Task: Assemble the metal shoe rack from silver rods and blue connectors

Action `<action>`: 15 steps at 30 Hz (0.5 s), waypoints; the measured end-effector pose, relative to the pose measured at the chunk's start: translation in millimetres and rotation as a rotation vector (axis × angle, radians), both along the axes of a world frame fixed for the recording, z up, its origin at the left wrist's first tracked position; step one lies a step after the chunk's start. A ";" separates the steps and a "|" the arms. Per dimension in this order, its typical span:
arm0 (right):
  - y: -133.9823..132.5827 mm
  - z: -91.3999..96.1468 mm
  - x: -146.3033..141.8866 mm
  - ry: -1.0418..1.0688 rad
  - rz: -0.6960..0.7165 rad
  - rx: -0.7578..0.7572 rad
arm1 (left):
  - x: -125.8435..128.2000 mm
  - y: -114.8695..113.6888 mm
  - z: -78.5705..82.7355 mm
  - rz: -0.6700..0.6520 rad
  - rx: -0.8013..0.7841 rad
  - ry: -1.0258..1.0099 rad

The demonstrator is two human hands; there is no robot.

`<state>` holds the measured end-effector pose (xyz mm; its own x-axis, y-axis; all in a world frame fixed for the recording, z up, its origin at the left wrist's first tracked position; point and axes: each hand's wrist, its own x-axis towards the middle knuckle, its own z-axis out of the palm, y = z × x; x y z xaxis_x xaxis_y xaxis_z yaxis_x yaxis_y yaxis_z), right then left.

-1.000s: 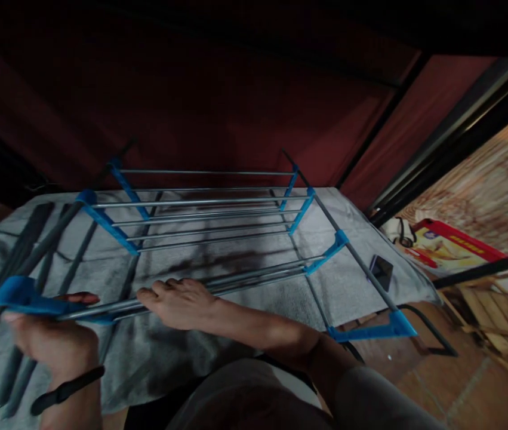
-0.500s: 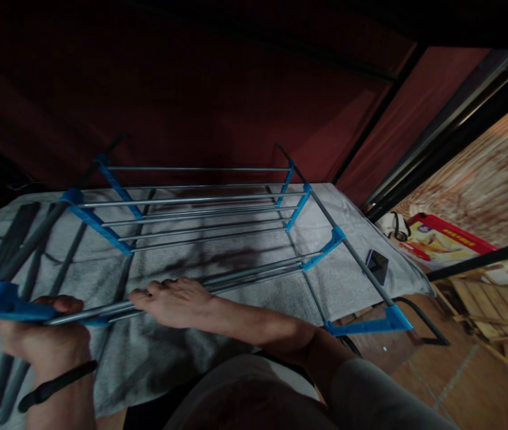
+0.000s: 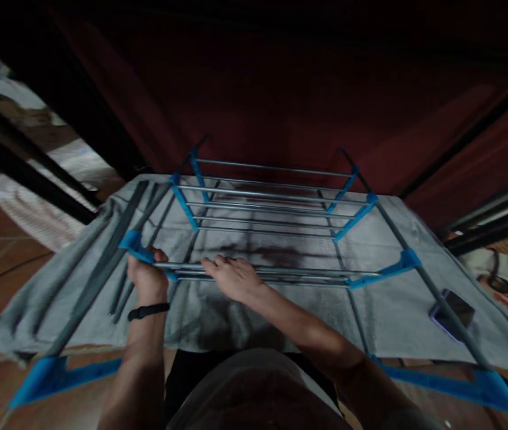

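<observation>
A rack of thin metal rods and blue plastic brackets [image 3: 356, 218] stands in front of me, lying across a grey towel. My left hand [image 3: 148, 279], with a black band at the wrist, is closed round the blue bracket [image 3: 132, 241] at the left end of the nearer rods. Farther right along those metal rods [image 3: 298, 272], my right hand [image 3: 234, 278] rests with its fingers curled over them. At their other end the rods meet a second blue bracket [image 3: 385, 276] on the right-hand grey tube [image 3: 394, 227].
Loose grey tubes [image 3: 113, 254] lie at the left of the towel [image 3: 276, 322]. A phone [image 3: 453, 313] is at the right, partly behind a tube. Two more blue brackets [image 3: 48, 382] are at the near tube ends. A dark red panel [image 3: 258, 107] rises behind.
My view has swung left, so the rack and both hands appear farther right and the near left bracket is now visible. Both hands keep their places on the bracket and rods.
</observation>
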<state>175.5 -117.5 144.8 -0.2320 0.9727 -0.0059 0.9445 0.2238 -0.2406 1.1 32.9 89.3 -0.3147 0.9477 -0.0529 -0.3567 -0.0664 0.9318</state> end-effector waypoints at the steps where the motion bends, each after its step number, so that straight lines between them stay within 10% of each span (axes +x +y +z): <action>1: 0.3 0.3 -0.5 -0.006 -0.011 -0.010 | 2.3 -3.2 3.0 0.008 -0.018 -0.006; 15: 1.3 -0.2 -3.7 -0.048 -0.069 -0.033 | 1.0 -12.6 -7.3 0.023 0.066 0.107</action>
